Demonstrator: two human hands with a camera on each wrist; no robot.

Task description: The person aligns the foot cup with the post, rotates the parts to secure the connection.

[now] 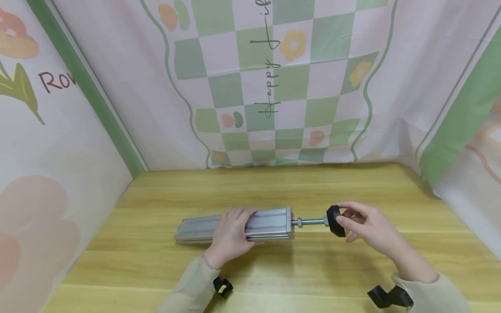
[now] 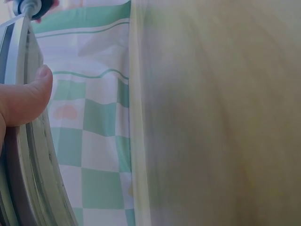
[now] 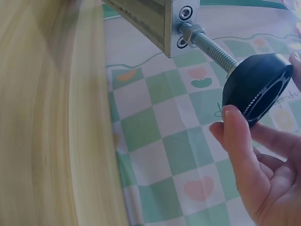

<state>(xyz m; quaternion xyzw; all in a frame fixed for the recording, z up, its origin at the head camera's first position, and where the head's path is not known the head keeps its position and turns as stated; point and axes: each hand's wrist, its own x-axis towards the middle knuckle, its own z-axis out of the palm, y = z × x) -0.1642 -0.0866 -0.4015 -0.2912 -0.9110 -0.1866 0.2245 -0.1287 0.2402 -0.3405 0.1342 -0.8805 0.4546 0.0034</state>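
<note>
A silver aluminium profile (image 1: 270,222) lies crosswise over the table in the head view. My left hand (image 1: 233,232) grips it around the middle, thumb along its near side; the left wrist view shows that thumb (image 2: 29,101) against the grooved metal. From the profile's right end plate (image 3: 175,28) a threaded rod (image 3: 214,49) with a hex nut (image 3: 193,34) sticks out. At the rod's outer end sits a black round levelling foot (image 1: 335,221). My right hand (image 1: 368,224) pinches the foot's rim between thumb and fingertips, its hollow underside facing the palm.
Beneath is a wood-grain table (image 1: 156,269). A white and green checked cloth (image 1: 291,98) hangs behind its back edge, with printed cloth walls (image 1: 47,143) to the left and right. Black wrist-worn mounts (image 1: 389,297) show at both sleeves.
</note>
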